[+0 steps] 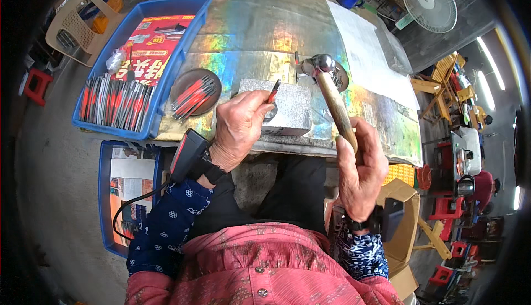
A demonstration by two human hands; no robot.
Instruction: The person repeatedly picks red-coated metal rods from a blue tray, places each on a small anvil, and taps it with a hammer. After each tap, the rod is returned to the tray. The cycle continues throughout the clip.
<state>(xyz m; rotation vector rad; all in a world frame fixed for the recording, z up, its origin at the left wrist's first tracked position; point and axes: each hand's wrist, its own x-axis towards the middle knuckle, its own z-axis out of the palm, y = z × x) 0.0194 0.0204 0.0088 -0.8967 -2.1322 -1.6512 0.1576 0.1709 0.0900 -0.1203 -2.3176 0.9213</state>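
Note:
My left hand [242,119] is closed in a pinch around a slim red-and-black stick [274,91], whose dark tip points up and away. The stick is over a grey speckled block [290,103] at the table's near edge. A small round metal piece [270,112] shows on the block, partly behind my fingers. In my right hand [362,169] is a hammer, gripped by its wooden handle [337,106]. Its shiny rounded metal head [322,64] is raised to the right of the block. Behind it, a round dish [344,78] is partly hidden, so its contents are unclear.
A brown round dish [184,76] of red-and-black sticks lies left of the block. Farther left, a blue tray [202,14] holds several rows of similar sticks. Another blue tray [105,194] sits lower. White paper [368,45] covers the table's right; a cardboard box [406,216] stands near my right arm.

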